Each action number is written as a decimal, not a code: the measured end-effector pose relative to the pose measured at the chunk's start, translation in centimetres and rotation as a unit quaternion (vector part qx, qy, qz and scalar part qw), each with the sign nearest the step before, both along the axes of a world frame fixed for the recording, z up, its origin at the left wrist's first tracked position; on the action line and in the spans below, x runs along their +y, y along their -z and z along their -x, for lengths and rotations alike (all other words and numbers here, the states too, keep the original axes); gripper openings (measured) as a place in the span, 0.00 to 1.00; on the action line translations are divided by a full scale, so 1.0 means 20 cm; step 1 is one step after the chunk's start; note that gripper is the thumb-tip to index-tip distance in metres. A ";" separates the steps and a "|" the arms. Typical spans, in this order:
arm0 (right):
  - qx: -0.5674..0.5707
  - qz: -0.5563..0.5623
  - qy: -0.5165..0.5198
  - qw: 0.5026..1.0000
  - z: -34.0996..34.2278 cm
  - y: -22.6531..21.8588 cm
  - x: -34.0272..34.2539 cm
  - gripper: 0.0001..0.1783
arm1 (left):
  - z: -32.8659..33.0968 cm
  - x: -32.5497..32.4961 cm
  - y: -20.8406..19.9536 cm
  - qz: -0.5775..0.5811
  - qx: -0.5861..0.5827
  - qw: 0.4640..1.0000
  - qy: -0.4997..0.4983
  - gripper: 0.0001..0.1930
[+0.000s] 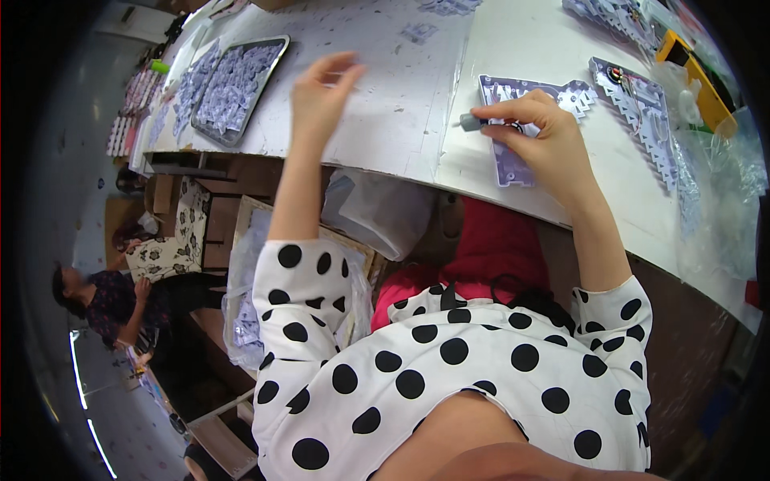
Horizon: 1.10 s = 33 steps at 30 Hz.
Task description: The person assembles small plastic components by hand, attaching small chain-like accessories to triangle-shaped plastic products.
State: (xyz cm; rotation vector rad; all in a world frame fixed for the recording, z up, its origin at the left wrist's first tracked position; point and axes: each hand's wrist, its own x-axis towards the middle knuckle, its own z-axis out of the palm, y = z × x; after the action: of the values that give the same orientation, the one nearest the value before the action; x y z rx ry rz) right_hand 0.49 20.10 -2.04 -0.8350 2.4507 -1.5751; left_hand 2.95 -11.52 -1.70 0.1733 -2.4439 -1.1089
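My right hand (545,136) pinches a small grey cylindrical part with a thin shaft (471,122) between thumb and fingers. It is above a purple-grey plastic housing (513,172) with white toothed pieces, partly covered by the hand. To its right lies a similar toothed housing (642,120), with a small round part and thin wires on it. My left hand (321,92) is raised over the white table, slightly blurred. Its fingers are bent, with a gap between thumb and forefinger and nothing visible in them. The nearest thing to it is a metal tray (281,52) of small pale parts.
More small pale parts (186,88) lie left of the tray. Clear plastic bags (718,184) and a yellow bin (690,76) stand at the right. Below the table edge are a white sack (377,212) and a lined crate (245,297). A person (120,301) is at the left.
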 end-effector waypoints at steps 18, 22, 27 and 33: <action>0.277 -0.040 0.012 0.960 -0.04 -0.03 0.04 0.10 | -0.09 -0.12 0.07 0.038 -0.096 0.988 0.116 0.27; 0.272 -0.023 0.019 0.962 -0.05 -0.02 0.01 0.09 | -0.23 0.19 0.02 0.067 -0.034 0.980 0.186 0.26; 0.203 0.013 0.040 0.978 -0.04 0.03 0.02 0.10 | -0.26 0.37 0.02 0.065 0.002 0.976 0.208 0.26; 0.199 0.026 0.069 0.977 -0.08 0.05 0.05 0.12 | -0.15 0.14 0.09 0.094 -0.036 0.987 0.124 0.25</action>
State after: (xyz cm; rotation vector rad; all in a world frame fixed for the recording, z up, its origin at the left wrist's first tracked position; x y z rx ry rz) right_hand 2.12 21.03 -3.05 -1.1056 2.8042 -1.6602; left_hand 6.00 -8.64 -3.50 -0.1565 -2.6728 -0.9772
